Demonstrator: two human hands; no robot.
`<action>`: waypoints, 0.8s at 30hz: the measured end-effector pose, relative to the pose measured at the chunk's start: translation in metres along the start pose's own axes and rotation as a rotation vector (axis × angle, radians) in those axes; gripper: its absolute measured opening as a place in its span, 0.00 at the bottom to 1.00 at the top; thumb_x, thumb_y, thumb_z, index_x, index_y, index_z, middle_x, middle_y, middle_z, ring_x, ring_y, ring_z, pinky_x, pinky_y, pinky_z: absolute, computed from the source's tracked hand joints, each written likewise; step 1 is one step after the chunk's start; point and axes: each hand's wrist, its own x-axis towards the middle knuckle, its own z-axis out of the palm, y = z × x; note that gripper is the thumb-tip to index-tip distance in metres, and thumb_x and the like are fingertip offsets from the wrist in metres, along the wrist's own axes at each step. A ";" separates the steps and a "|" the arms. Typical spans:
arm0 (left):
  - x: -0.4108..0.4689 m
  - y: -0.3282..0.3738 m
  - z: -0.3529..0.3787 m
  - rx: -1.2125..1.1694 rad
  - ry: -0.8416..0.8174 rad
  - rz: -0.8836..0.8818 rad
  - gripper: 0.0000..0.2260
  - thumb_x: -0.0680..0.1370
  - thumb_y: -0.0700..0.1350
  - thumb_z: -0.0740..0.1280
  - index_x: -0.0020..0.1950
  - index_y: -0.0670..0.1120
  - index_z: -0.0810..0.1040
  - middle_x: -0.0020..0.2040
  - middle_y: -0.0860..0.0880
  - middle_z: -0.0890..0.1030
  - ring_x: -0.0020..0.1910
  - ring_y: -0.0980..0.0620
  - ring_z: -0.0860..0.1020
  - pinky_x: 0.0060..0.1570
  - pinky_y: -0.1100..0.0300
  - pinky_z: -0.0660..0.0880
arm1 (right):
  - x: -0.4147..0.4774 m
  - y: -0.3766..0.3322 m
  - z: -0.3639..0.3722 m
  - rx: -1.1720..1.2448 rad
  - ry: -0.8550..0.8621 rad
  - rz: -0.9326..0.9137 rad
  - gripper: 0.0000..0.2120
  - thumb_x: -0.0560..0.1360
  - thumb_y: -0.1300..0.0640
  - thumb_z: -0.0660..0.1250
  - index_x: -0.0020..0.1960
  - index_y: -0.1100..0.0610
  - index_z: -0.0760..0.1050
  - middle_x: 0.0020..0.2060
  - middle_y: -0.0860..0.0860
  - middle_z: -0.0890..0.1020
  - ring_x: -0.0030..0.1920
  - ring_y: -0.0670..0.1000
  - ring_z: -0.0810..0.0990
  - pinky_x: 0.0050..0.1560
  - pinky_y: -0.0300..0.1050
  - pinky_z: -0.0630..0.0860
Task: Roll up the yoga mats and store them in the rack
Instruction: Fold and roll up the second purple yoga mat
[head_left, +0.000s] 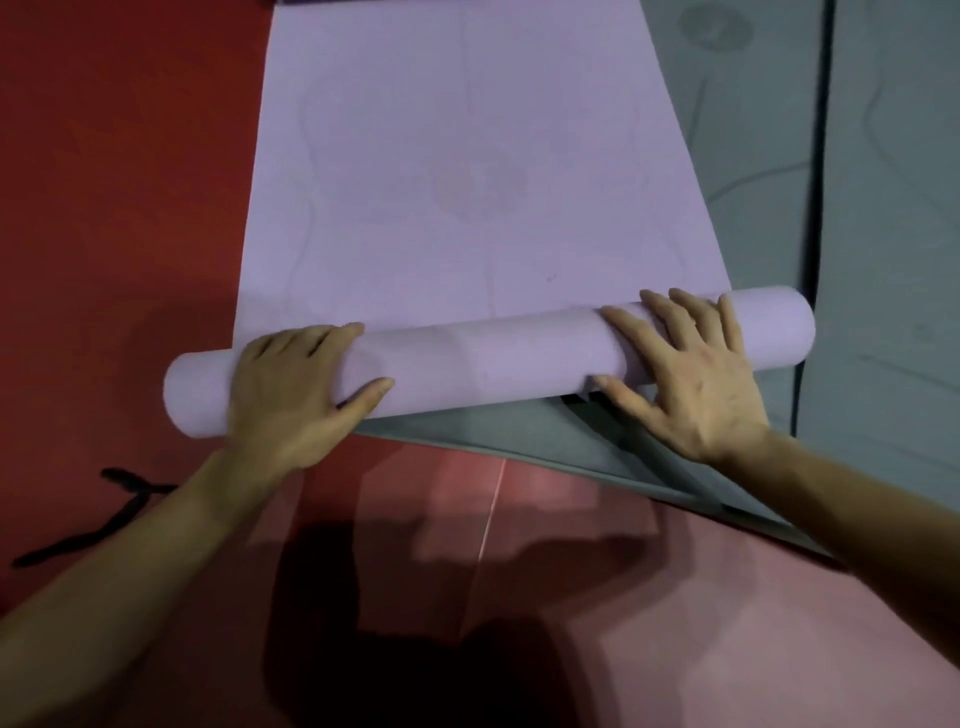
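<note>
On the red floor (104, 208), the purple mat (467, 156) is lying half rolled, its roll (483, 358) sitting at the near end over a grey mat (457, 434). The left hand (291, 395) is curling around the roll near its left end, while the right hand (691, 374) is pressing on it with spread, straight fingers.

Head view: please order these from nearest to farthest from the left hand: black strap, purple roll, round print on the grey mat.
1. purple roll, held by the left hand.
2. black strap, on the floor at lower left.
3. round print on the grey mat, far upper right.
</note>
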 end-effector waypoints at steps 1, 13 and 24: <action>0.005 -0.002 -0.001 0.003 -0.033 -0.006 0.33 0.76 0.70 0.56 0.70 0.49 0.76 0.61 0.47 0.83 0.58 0.42 0.80 0.60 0.45 0.72 | -0.004 -0.001 0.003 0.000 0.011 -0.027 0.37 0.78 0.29 0.53 0.81 0.47 0.64 0.77 0.59 0.68 0.77 0.65 0.64 0.77 0.70 0.53; 0.005 -0.007 0.019 -0.051 0.212 0.111 0.26 0.82 0.60 0.61 0.76 0.48 0.71 0.72 0.45 0.74 0.71 0.41 0.72 0.73 0.43 0.65 | 0.051 0.006 0.003 -0.003 -0.118 0.052 0.36 0.78 0.28 0.45 0.81 0.42 0.60 0.78 0.58 0.67 0.78 0.64 0.61 0.78 0.69 0.47; 0.048 -0.020 0.014 0.044 0.103 0.130 0.34 0.79 0.71 0.55 0.79 0.53 0.67 0.72 0.46 0.76 0.69 0.44 0.75 0.69 0.43 0.65 | 0.056 0.010 0.014 -0.045 -0.036 -0.032 0.49 0.67 0.21 0.58 0.79 0.49 0.64 0.73 0.63 0.69 0.75 0.66 0.65 0.76 0.71 0.52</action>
